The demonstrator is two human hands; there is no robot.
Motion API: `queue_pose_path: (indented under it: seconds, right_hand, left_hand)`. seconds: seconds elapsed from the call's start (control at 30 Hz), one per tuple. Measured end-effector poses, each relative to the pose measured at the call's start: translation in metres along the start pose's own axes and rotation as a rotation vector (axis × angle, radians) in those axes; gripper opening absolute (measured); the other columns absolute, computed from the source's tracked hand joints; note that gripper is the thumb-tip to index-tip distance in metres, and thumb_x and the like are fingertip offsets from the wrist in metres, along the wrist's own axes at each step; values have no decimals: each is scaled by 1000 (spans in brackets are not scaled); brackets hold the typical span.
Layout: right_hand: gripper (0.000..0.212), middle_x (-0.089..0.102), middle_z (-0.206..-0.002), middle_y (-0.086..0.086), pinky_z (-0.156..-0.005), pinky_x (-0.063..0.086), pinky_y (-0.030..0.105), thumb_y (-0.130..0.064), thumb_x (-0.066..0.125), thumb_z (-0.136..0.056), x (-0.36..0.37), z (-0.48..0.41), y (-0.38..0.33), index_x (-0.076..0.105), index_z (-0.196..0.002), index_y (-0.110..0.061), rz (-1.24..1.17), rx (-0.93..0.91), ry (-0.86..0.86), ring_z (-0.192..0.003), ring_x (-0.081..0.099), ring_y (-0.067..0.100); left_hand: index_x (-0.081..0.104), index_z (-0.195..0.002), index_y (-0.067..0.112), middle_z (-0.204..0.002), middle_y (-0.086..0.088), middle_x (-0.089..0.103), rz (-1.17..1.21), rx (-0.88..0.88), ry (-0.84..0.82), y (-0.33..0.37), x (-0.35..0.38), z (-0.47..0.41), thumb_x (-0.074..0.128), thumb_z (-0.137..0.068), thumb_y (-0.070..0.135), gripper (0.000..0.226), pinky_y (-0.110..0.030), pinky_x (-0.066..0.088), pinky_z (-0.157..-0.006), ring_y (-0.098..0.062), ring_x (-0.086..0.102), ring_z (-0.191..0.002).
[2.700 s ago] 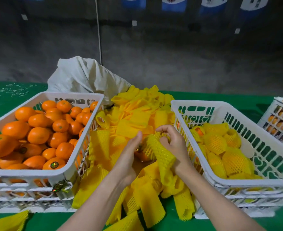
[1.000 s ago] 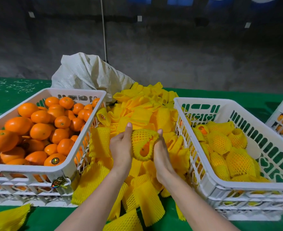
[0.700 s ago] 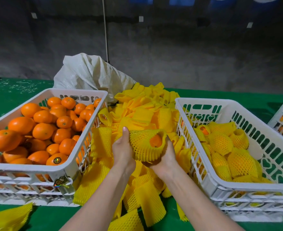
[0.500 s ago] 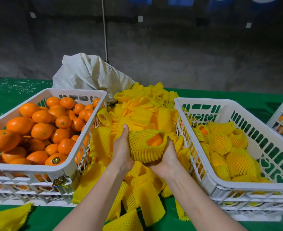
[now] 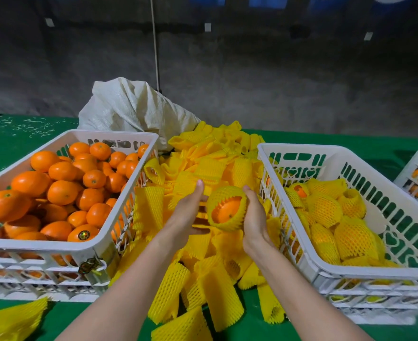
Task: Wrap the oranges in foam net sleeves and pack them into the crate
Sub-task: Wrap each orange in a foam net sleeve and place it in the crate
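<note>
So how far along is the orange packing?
Early-to-mid, by the look of it. Done: a partial layer of wrapped oranges lies in the right crate. In hand: the right hand holds a sleeved orange, one end uncovered, just outside that crate; the left hand is open beside it. Left: the left crate is heaped with bare oranges, with plenty of sleeves piled between.

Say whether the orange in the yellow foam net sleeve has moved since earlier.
Yes. The orange in the yellow foam net sleeve shifted right, toward the white plastic crate of wrapped oranges.
</note>
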State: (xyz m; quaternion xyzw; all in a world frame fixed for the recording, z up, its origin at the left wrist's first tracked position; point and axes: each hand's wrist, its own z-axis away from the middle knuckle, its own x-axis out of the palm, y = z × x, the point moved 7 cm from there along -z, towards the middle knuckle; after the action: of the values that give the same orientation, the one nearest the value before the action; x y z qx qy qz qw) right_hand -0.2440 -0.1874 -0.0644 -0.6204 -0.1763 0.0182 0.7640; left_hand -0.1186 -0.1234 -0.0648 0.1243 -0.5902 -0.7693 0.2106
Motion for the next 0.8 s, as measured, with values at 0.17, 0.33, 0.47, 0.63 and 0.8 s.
queue_pose_path:
  seconds: [0.17, 0.33, 0.47, 0.63, 0.8]
  right_hand:
    - [33, 34, -68, -9, -59, 29, 24, -56, 39, -86, 4, 13, -23, 37, -73, -26, 389, -500, -57, -64, 34, 10]
    - [38, 33, -52, -10, -52, 24, 23, -36, 47, -91, 4, 20, -44, 33, -59, -21, 286, -642, -147, -52, 28, 4]
    - [39, 28, -50, -10, -50, 23, 24, -25, 50, -89, 5, 22, -51, 31, -55, -21, 301, -660, -251, -49, 26, 3]
    - [39, 27, -48, -12, -49, 22, 21, -22, 52, -87, -1, 21, -58, 31, -54, -21, 257, -660, -278, -49, 26, 1]
    - [17, 51, -77, -4, -62, 38, 21, -34, 55, -86, -20, 17, -69, 50, -85, -18, 307, -648, -147, -70, 47, 8]
  left_hand:
    - [74, -94, 24, -97, -5, 74, 231, -174, -281, -6, 30, 6, 65, -65, 59, 47, -43, 53, -82, -24, 69, -88]
    - [71, -84, 13, -76, -14, 70, 289, -264, -389, -12, 34, 15, 66, -57, 47, 44, -33, 54, -55, -28, 67, -63]
    - [77, -73, 9, -78, -16, 72, 292, -267, -473, -7, 38, 20, 64, -58, 43, 40, -33, 57, -51, -27, 71, -65]
    - [68, -88, 10, -79, -13, 74, 194, -211, -460, -2, 40, 15, 57, -62, 44, 44, -31, 58, -55, -24, 72, -66]
    - [78, -66, 14, -74, -9, 73, 322, -99, -418, 9, 58, 14, 56, -64, 37, 31, -32, 57, -53, -21, 71, -62]
